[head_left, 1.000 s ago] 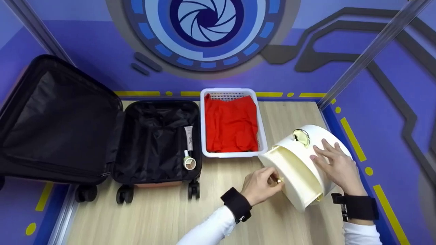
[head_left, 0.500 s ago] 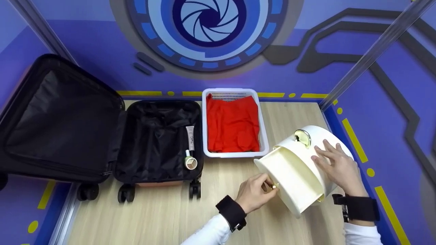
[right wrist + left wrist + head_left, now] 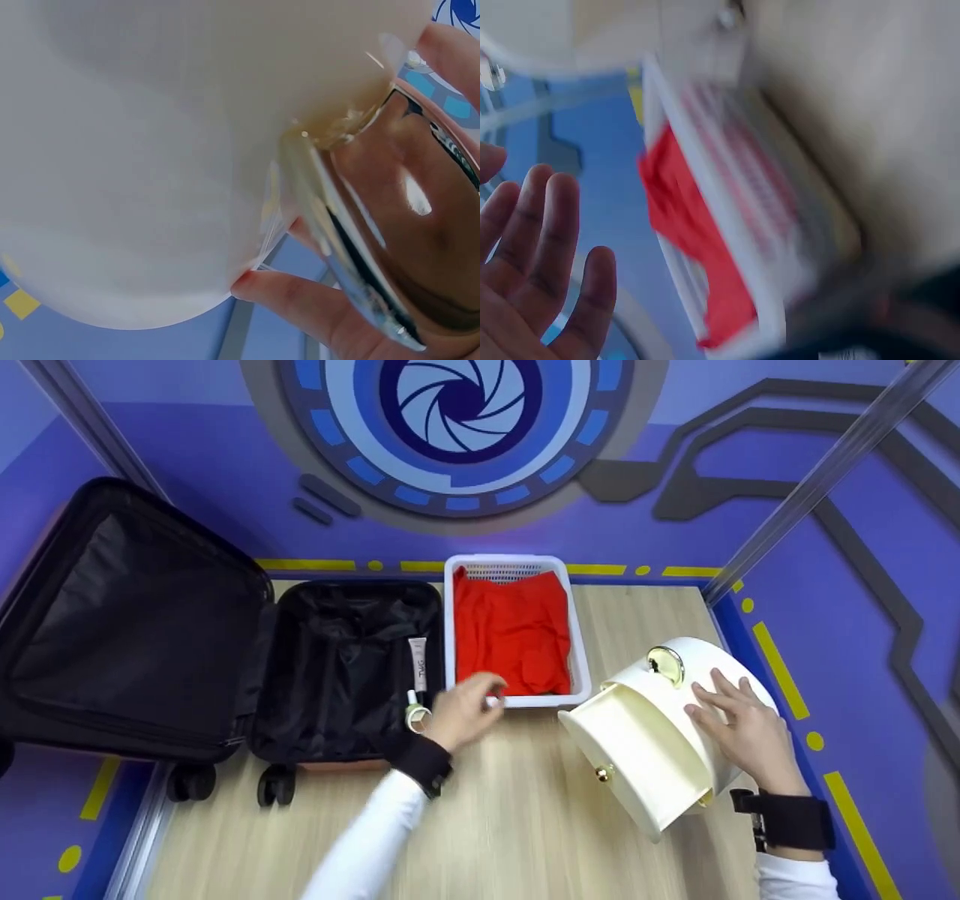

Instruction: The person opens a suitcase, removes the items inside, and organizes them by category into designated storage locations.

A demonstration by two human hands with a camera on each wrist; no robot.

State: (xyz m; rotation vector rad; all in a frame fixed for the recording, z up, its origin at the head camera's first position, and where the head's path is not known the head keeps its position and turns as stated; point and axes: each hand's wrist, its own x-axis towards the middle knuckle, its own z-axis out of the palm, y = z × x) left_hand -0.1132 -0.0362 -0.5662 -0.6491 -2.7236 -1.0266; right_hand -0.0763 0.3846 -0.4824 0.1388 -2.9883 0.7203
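A rounded white storage box point(image 3: 739, 660) stands on the right of the table, its drawer point(image 3: 626, 757) pulled out, the inside showing pale and bare. On the drawer front is a small gold knob point(image 3: 602, 773); a gold ring handle point(image 3: 666, 665) sits on top. My right hand point(image 3: 742, 731) rests on the box with its fingers spread; the right wrist view shows fingertips point(image 3: 262, 286) at its edge. My left hand point(image 3: 466, 712), blurred, is over the near edge of the white basket point(image 3: 517, 702), beside the suitcase. Its fingers point(image 3: 559, 217) look loose, holding nothing.
Red cloth point(image 3: 514, 630) lies in the basket. An open black-lined suitcase point(image 3: 330, 675) stands on the left, containing a tube point(image 3: 419, 664) and a small round-ended item point(image 3: 415, 718), partly hidden by my left hand. Purple walls point(image 3: 225, 472) enclose the back and sides.
My left hand drew the drawer further out by its knob, let go, and moved left and up to the basket's near edge. The right hand has stayed on the box.
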